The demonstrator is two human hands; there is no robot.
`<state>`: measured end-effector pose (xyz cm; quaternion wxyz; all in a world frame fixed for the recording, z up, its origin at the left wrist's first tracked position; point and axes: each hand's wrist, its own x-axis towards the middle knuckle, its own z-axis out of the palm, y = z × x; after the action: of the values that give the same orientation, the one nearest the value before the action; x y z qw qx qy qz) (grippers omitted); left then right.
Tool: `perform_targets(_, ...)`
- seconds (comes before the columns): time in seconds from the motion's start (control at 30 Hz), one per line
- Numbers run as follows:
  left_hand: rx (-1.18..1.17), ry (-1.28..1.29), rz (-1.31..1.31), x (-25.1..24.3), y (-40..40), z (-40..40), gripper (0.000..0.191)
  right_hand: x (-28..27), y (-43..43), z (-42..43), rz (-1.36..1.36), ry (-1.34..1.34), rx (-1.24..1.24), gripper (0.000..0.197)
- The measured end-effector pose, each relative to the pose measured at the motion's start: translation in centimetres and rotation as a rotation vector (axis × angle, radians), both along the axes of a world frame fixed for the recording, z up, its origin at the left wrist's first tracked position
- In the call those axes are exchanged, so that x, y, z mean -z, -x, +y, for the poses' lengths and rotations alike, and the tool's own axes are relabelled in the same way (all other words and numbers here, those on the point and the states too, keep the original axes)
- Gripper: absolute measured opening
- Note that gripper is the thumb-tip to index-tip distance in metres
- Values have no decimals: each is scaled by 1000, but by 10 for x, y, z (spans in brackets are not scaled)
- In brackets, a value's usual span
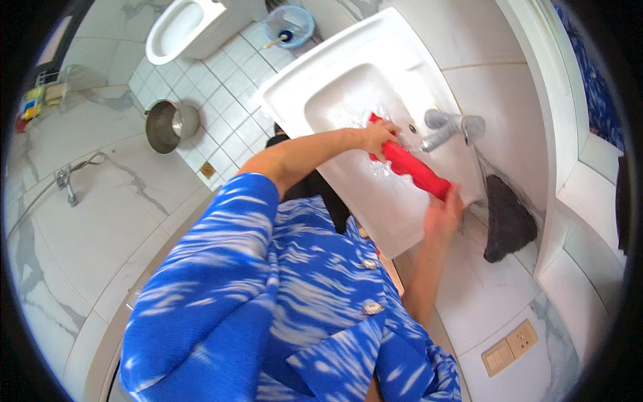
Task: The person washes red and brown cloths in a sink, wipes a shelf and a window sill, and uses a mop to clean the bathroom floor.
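Observation:
A long red piece of what looks like wet cloth (414,168), wavy along one edge, stretches between my two hands over the white washbasin (321,65). My left hand (378,139) grips it near its far end, a short red tip showing past the fingers. At the near end, my right hand (444,216) is closed around it and slightly blurred. Below the cloth, water splashes in the bowl. The grey metal tap (442,131) sits just right of the cloth; its outlet is close to the red piece.
A dark towel (507,221) hangs beside the basin. A switch and socket plate (510,348) is on the tiled wall. On the floor are a metal pot (188,123), a toilet (166,50) and a blue tub (301,25) with a plunger (285,36). A wall tap (65,181) is at left.

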<state>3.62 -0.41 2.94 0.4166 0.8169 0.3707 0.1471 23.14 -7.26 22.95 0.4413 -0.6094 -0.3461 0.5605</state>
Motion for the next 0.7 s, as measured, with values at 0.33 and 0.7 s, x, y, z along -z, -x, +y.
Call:
perform_targets(0.33,-195,150,9,-90,-11,3,18,-9,17,24,-1025,-159,-289,43)
perform_targets(0.7,-382,423,-78,-154,19,-13,39,-37,61,40,-1078,-726,-390,62)
